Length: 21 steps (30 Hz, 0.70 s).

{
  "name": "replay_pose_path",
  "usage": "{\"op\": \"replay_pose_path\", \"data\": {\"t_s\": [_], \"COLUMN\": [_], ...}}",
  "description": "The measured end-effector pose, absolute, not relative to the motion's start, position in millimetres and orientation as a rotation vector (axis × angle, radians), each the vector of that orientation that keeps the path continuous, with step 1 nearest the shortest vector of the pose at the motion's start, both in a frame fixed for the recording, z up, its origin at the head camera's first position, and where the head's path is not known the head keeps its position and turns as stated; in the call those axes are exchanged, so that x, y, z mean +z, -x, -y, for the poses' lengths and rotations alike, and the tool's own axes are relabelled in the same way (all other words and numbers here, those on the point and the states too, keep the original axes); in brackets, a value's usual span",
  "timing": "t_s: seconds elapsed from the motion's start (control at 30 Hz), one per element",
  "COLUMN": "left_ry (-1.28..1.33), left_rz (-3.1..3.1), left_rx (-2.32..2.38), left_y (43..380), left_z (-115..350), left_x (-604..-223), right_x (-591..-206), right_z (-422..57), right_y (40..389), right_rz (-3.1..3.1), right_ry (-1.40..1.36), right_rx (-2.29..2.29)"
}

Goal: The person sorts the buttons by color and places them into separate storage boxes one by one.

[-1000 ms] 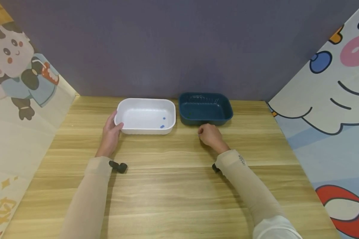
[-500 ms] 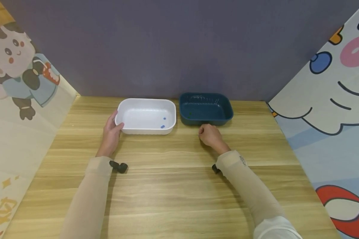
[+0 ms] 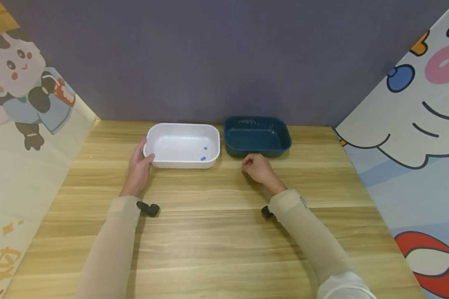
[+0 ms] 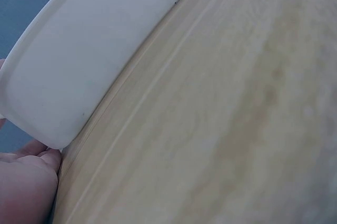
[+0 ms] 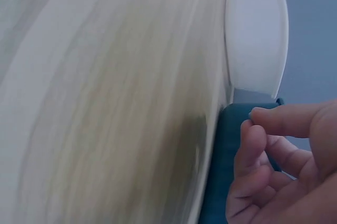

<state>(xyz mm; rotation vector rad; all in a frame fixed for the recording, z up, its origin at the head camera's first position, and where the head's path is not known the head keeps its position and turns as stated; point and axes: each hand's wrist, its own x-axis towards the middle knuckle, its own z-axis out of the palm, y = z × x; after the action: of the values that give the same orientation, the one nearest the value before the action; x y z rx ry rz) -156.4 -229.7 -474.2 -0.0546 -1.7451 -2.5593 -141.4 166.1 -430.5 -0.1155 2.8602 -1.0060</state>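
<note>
My left hand (image 3: pixel 137 168) holds the left end of a white plastic basin (image 3: pixel 182 164), its thumb at the near corner of the rim and its fingers along the outer side. Small flat blue pieces (image 3: pixel 203 158) lie at the basin's right end. My right hand (image 3: pixel 259 169) is just in front of a dark teal basin (image 3: pixel 262 153). In the right wrist view its thumb (image 5: pixel 287 119) meets the index fingertip, the other fingers curled in; nothing shows between them. Tiny green specks (image 3: pixel 237 143) lie at the teal basin's left end.
Both basins stand side by side at the back of a wooden table (image 3: pixel 209 232), close to a grey back panel (image 3: pixel 224 62). Cartoon-printed panels flank the table at left (image 3: pixel 30 166) and right (image 3: pixel 426 195). Dark wrist-camera mounts (image 3: pixel 148 209) stick out from the sleeves.
My right hand has shifted slightly left along the front of the teal basin. My left hand and both basins keep their places.
</note>
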Motion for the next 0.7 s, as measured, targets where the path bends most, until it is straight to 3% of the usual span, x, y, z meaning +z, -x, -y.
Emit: {"op": "replay_pose_path", "data": {"t_s": [0.43,0.7], "left_ry": [0.064,0.061], "left_rz": [1.730,1.733], "left_rx": [-2.572,-2.575], "left_y": [157,158], "left_z": [230,231], "left_x": [-476,-476], "right_x": [-424,-422], "right_z": [-154,-150], "right_y": [141,142], "right_rz": [-2.537,-2.524], "right_ry": [-0.034,-0.018], "right_rx": [-1.489,-1.559]}}
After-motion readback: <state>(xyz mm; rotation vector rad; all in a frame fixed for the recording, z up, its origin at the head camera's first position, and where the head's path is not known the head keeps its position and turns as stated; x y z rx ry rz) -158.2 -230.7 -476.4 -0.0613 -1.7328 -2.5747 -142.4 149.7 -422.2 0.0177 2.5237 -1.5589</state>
